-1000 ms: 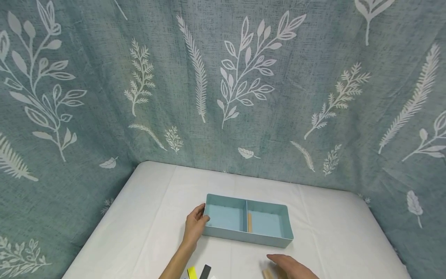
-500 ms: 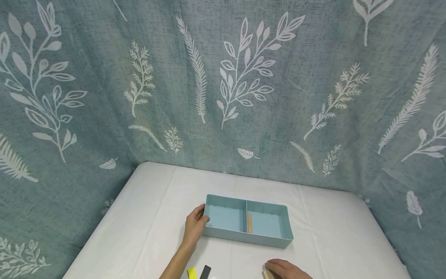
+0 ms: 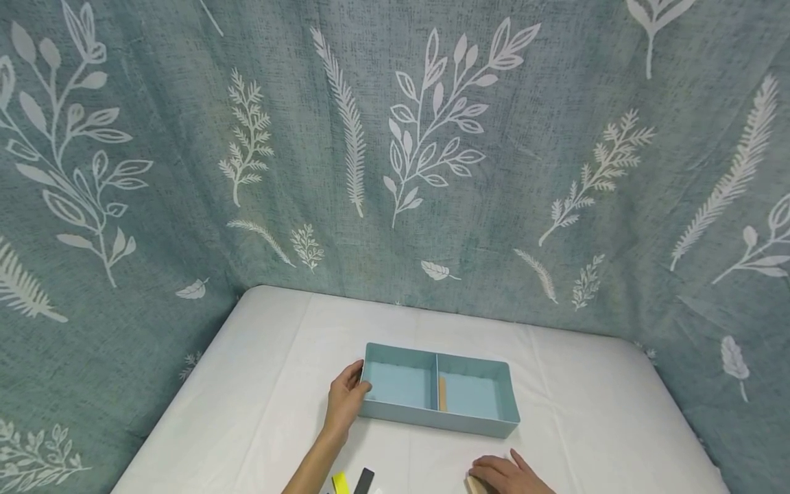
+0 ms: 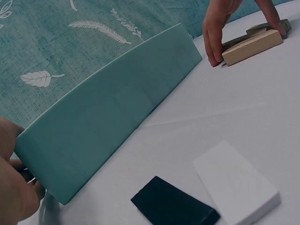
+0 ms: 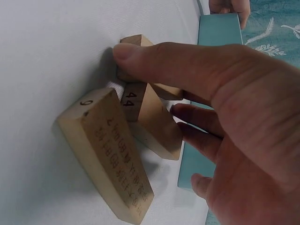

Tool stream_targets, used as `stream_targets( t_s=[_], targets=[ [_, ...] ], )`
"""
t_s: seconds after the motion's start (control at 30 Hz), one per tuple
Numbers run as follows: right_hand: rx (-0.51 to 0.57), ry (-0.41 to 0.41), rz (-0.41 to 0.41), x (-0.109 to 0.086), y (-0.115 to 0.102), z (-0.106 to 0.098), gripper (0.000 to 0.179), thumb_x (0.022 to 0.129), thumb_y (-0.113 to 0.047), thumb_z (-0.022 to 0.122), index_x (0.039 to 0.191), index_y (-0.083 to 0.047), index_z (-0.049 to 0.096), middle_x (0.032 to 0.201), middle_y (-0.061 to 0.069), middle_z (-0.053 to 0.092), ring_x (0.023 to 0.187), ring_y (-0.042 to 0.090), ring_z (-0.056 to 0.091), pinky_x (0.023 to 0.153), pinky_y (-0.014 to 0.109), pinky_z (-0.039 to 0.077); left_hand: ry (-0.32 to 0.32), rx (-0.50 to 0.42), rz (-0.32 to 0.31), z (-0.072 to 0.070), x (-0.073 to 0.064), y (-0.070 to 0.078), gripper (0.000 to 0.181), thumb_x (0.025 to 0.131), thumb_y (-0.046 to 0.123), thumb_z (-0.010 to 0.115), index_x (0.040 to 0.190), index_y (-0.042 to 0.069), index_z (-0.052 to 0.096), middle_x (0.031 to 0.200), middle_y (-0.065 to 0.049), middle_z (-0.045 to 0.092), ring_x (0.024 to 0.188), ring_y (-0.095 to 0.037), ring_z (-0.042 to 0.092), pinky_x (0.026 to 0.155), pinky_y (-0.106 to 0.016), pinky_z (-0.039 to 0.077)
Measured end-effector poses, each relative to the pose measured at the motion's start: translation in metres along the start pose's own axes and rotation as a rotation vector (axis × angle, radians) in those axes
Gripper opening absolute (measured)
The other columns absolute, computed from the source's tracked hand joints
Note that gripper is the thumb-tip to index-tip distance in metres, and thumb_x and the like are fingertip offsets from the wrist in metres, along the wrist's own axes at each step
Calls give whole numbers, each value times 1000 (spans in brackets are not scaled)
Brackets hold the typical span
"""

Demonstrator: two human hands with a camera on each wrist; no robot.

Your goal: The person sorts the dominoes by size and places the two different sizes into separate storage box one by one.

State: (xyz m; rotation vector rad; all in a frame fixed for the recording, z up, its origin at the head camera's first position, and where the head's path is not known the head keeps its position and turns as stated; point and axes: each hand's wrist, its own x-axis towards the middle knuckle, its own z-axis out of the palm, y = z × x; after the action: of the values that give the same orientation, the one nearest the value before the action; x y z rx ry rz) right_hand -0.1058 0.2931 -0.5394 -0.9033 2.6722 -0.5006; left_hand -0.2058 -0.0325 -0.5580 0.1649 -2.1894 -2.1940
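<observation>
My left hand [image 3: 347, 401] grips the left end of a blue-green two-compartment box [image 3: 438, 422], thumb over the rim. A tan wooden strip [image 3: 442, 396] stands against the divider in the right compartment. In front of the box my right hand [image 3: 509, 475] reaches down over wooden blocks [image 4: 253, 48]. The right wrist view shows its thumb and fingers spanning one wooden block [image 5: 168, 92] from end to end, partly hidden by the thumb. Touching that is a block marked 44 [image 5: 157, 119]; the middle fingers rest at its far end. A longer block with handwriting [image 5: 117, 154] lies beside them.
Between the forearms, at the near edge of the head view, lie a yellow piece [image 3: 340, 483] and a black block [image 3: 365, 480]. A white block [image 4: 236, 183] lies beside the black one. Leaf-patterned curtains [image 3: 395, 171] hang behind the white-covered table [image 3: 296, 357].
My right hand has come down onto the wooden blocks, its fingers drawing in around one, and one finger now sticks up. The left hand and the box have stayed put.
</observation>
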Motion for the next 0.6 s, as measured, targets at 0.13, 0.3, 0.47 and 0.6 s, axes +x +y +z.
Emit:
stream_targets(
  t_s=[0.13,0.3,0.47,0.6],
  targets=[
    [17,-9,9,1,0,-2,62,88,-59,63,125,-10,62,120,-3,59,116,21,56,89,80,36,3,-3,-3,1,2,-1,56,87,-1,55,141,-9,45,146,-28,43,137,-42,40,110,-47,37],
    [33,-8,11,0,-4,-5,63,88,-60,63,125,-9,61,120,-3,59,117,21,56,91,79,37,3,-13,-2,1,3,0,56,87,-1,56,141,-9,45,146,-28,43,137,-41,39,110,-45,37],
    [55,23,-10,-1,-11,-8,68,88,-61,63,128,-6,59,121,-3,60,114,16,58,93,66,46,4,-12,0,0,3,0,56,86,-2,55,140,-10,45,146,-29,43,137,-42,40,110,-46,37],
    [104,33,5,-3,-15,-11,69,87,-57,67,132,-6,57,124,-2,60,110,9,56,92,43,54,7,-14,-6,0,3,-2,56,86,-2,56,140,-9,46,146,-29,44,137,-41,40,110,-46,37]
  ],
)
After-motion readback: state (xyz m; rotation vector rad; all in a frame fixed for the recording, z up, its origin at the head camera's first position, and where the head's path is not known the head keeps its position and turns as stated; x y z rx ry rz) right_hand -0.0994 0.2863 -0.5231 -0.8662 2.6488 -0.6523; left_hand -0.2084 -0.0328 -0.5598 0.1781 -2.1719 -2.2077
